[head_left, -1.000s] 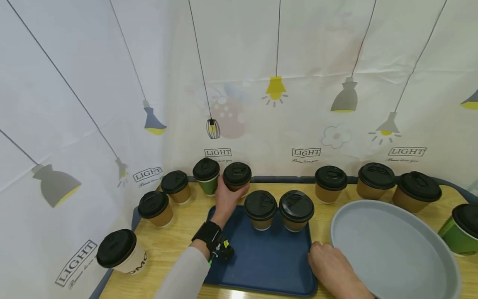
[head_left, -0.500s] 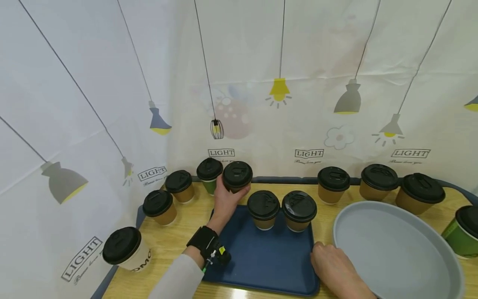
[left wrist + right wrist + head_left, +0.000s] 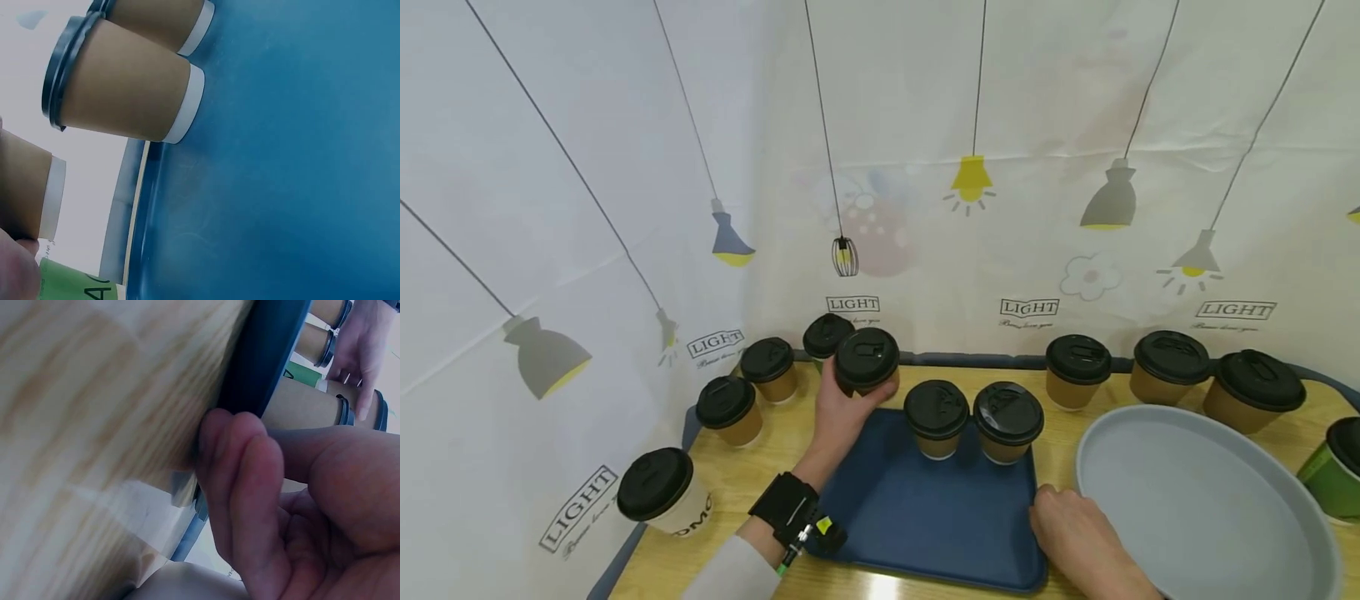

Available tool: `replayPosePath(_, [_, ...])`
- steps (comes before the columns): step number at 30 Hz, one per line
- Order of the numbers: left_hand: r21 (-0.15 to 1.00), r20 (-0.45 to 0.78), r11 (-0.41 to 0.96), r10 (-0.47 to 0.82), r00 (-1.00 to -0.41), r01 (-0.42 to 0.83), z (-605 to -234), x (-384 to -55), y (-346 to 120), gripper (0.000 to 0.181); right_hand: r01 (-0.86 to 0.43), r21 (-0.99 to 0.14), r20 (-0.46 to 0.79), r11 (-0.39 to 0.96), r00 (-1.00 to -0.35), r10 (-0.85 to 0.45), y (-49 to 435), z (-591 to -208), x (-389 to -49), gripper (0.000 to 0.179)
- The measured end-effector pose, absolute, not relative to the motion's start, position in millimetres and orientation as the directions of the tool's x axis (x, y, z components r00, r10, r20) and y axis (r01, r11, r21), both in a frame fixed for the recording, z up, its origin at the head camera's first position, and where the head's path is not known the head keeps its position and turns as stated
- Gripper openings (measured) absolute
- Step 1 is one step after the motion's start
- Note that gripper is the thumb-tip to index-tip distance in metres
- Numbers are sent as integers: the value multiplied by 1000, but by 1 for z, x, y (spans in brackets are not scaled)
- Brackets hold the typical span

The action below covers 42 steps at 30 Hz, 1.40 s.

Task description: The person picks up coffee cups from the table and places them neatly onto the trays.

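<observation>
My left hand [image 3: 842, 408] grips a brown paper coffee cup with a black lid [image 3: 867, 357], raised behind the back left of the blue tray [image 3: 925, 525]. In the left wrist view that held cup [image 3: 24, 184] stands at the left edge, with a fingertip against it. Two more brown lidded coffee cups [image 3: 937, 419] [image 3: 1007, 422] stand side by side at the back of the tray. My right hand [image 3: 1078, 529] holds the tray's right edge; the right wrist view shows its curled fingers [image 3: 247, 481] at the rim. Partly hidden behind the held cup is a green cup [image 3: 826, 335].
To the right lies a round grey tray [image 3: 1206, 500], with brown lidded cups [image 3: 1077, 372] behind it and a green cup [image 3: 1337, 471] beside it. Brown cups [image 3: 730, 411] and a white cup [image 3: 664, 492] line the left side. A printed curtain [image 3: 940, 250] closes off the back.
My left hand has lifted the coffee cup and brought it slightly left and nearer, now overlapping the green cup. The right hand stays on the tray's edge. The head view has shifted a little.
</observation>
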<state>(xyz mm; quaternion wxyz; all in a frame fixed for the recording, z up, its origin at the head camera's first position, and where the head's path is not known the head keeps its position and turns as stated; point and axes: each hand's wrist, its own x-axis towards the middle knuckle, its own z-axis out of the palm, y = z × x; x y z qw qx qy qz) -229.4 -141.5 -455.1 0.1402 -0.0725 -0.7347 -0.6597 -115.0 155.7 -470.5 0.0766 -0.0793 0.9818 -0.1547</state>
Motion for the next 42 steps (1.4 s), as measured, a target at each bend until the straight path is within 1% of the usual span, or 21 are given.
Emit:
replayPosePath(6, [951, 267, 184, -79, -960, 249, -455, -211, -152, 78, -146, -317, -125, 937, -973, -194, 157, -470, -116, 19])
replayPosePath(10, [952, 249, 200, -64, -966, 232, -458, -201, -159, 75, -157, -314, -112, 936, -973, -201, 157, -471, -115, 20])
replayPosePath(12, [952, 240, 208, -50, -969, 225, -460, -198, -162, 77, -161, -313, -107, 936, -973, -204, 157, -471, -115, 20])
replayPosePath(15, [946, 205, 261, -24, -978, 192, -463, -197, -164, 80, -164, -316, -103, 935, -973, -206, 158, -472, -115, 20])
replayPosePath(20, [938, 113, 322, 69, -991, 129, -469, -199, -166, 88, -165, -316, -101, 934, -973, -206, 159, -472, -115, 20])
replayPosePath(25, [939, 82, 325, 102, -991, 111, -476, -204, -167, 91, -160, -317, -113, 935, -972, -205, 158, -472, -115, 21])
replayPosePath(29, [947, 87, 300, 114, -990, 118, -479, -207, -168, 90, -151, -318, -124, 936, -972, -199, 157, -471, -115, 21])
replayPosePath(34, [957, 76, 271, 118, -990, 106, -482, -208, -169, 92, -152, -322, -124, 934, -972, -201, 157, -472, -115, 22])
replayPosePath(42, [954, 83, 274, 152, -985, 123, -487, -211, -169, 93, -156, -318, -121, 935, -972, -203, 158, -473, -115, 22])
